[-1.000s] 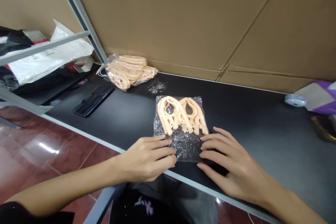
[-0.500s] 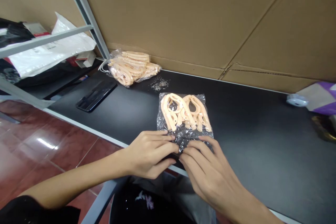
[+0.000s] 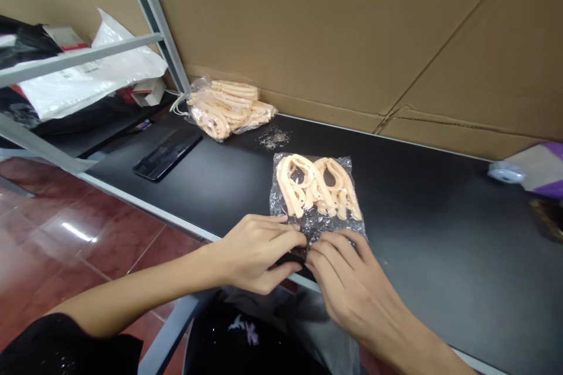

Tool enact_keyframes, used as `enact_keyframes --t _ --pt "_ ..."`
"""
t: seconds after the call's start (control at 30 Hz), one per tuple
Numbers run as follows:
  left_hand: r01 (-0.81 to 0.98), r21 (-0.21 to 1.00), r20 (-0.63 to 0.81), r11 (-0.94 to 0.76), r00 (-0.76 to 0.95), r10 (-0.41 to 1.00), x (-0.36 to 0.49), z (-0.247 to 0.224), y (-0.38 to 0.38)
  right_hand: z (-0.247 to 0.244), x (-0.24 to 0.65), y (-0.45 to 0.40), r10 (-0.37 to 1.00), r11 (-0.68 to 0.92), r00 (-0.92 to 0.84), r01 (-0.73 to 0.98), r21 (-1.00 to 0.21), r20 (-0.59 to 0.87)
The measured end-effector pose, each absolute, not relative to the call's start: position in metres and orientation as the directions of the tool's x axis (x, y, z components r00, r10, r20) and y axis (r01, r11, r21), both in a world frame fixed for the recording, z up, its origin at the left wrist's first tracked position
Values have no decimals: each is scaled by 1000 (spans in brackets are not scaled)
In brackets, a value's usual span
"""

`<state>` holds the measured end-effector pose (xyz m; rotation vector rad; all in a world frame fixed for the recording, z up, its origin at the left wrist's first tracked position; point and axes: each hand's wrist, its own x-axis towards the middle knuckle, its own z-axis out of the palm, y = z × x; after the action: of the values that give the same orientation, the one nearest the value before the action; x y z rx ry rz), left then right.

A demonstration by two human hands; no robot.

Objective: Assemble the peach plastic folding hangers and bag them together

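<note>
A clear plastic bag [image 3: 316,225] lies flat at the near edge of the black tabletop. Inside it are several cream curved plastic pieces [image 3: 328,186] with small holes, looking like folded travel hangers. My left hand [image 3: 259,252] is at the near left part of the bag, its fingers bent and closed on the film. From the right, my right hand [image 3: 347,275] closes its fingers on the bag's near edge, thumb side close to the left fingertips. The pinched film is partly hidden under both hands.
Bags of similar cream pieces [image 3: 229,106] are piled at the back left, beside scattered crumbs [image 3: 275,138]. A dark phone [image 3: 167,155] lies on the left. A white object [image 3: 505,171] stands far right. Cardboard [image 3: 329,29] walls the back; a metal frame [image 3: 160,17] rises at left.
The camera view has shifted slightly, so everything sits a little to the right. Both hands stay on the bag's near edge, with only slight finger movement.
</note>
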<state>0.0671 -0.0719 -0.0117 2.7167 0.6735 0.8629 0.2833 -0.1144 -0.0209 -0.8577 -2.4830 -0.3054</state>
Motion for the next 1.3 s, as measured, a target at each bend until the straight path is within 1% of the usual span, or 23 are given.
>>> enact_keyframes --t 0.1,0.17,0.23,0.33,0.37,0.43,0.53,0.63,0.73,0.87,0.93,0.97,1.07,1.13,1.2,1.3 --pt "370 344 469 -863 728 499 67 -12 -72 -19 284 -114 488 783 -698 616 91 524" --pt "364 367 454 -856 733 507 66 -12 -72 -17 284 -114 487 785 -696 614 86 528" --pt "355 414 431 -838 735 524 65 -12 -71 -15 283 -114 514 786 -668 618 17 539" --pt "345 484 407 -804 725 556 65 -13 -71 -10 279 -114 593 760 -577 632 -154 561" --pt "342 501 400 -795 723 563 65 -13 -71 -9 277 -114 614 746 -548 637 -192 568" --pt "339 531 386 -776 719 578 65 -12 -71 -7 274 -113 636 727 -511 648 -228 578" --pt "334 589 355 -736 711 607 65 -10 -72 -7 271 -111 644 710 -486 668 -224 591" --pt "331 628 335 -704 701 629 65 -9 -72 -8 269 -110 661 693 -488 687 -216 571" --pt "345 634 323 -692 695 643 65 -9 -72 -9 268 -110 671 694 -502 685 -224 545" --pt "341 634 324 -694 698 639 65 -10 -71 -9 267 -112 659 709 -505 665 -236 557" --pt "339 636 322 -694 700 638 65 -10 -71 -9 268 -113 634 726 -519 655 -210 573" --pt "340 636 320 -692 700 638 65 -10 -71 -9 269 -113 608 740 -536 650 -173 586" --pt "354 635 310 -687 698 646 65 -10 -71 -11 272 -112 493 781 -616 624 -1 614" --pt "366 620 308 -694 700 644 65 -10 -70 -14 275 -111 426 799 -662 595 87 617" --pt "374 591 310 -715 713 629 64 -10 -69 -16 277 -111 397 815 -686 569 109 610" --pt "343 554 337 -759 741 580 63 -10 -68 -15 281 -112 397 833 -682 549 72 614"
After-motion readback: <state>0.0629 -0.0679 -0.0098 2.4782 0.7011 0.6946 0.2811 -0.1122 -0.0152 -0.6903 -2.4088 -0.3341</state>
